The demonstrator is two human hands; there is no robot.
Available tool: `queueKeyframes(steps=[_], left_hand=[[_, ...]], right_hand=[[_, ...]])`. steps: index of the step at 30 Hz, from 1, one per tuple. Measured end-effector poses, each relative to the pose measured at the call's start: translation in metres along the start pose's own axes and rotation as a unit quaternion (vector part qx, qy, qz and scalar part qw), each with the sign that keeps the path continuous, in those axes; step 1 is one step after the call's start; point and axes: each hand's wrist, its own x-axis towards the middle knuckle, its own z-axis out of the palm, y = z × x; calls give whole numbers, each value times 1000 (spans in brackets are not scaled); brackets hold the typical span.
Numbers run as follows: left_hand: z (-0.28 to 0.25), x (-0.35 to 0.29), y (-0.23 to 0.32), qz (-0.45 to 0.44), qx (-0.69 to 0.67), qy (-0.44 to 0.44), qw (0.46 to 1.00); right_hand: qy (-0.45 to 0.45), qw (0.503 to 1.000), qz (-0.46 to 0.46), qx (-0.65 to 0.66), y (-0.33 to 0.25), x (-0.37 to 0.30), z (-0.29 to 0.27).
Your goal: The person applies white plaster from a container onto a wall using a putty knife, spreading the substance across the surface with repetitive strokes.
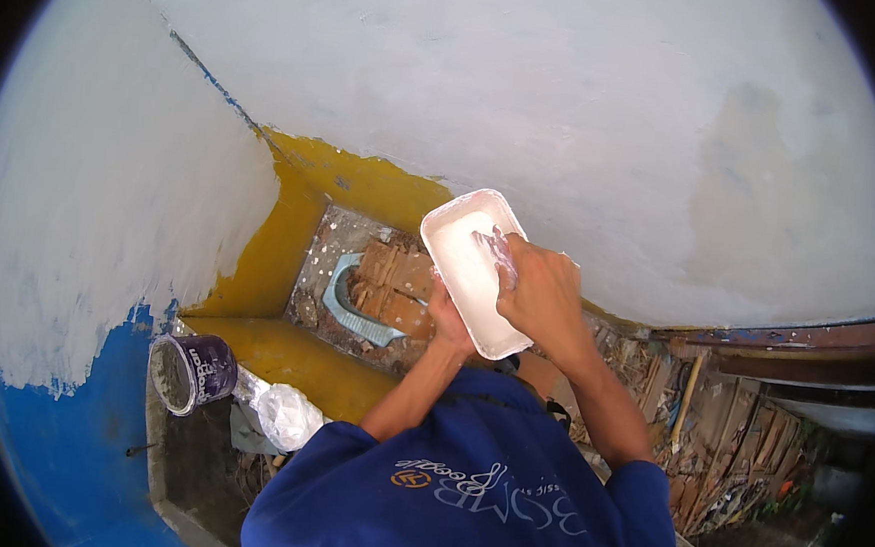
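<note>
My left hand [449,321] grips a white rectangular tray [459,245] from below and holds it up, tilted, in front of the white wall. Wet white filler lies in the tray. My right hand [541,295] reaches into it from the right, closed on a small flat tool [494,247] smeared with white; only its tip shows. Both forearms come up from my blue shirt at the lower edge.
White plastered walls [568,101] meet at a corner on the left, with a yellow band [363,184] below and blue paint [57,431] lower left. A dark bucket [196,369] and a white plastic bag [289,415] sit on a ledge. Bricks lie in a floor pan [341,303] below; wood debris [738,442] at right.
</note>
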Motion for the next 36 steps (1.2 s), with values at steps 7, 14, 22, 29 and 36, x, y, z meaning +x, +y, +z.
queueKeyframes(steps=[7,14,22,29,36], left_hand=[[-19,5,-14,-2,-37,2,999],[-1,23,-7,-41,-52,-50,997],[19,45,-12,-113,-32,-33,993],[5,40,-2,-162,-70,-56,983],[-9,25,4,-137,-79,-84,984]], right_hand=[[11,1000,-3,-16,3,-13,-2],[115,973,94,174,41,-36,-13],[317,702,154,619,88,-48,-10],[633,659,23,406,106,-4,-196],[678,664,15,-314,111,66,-202]])
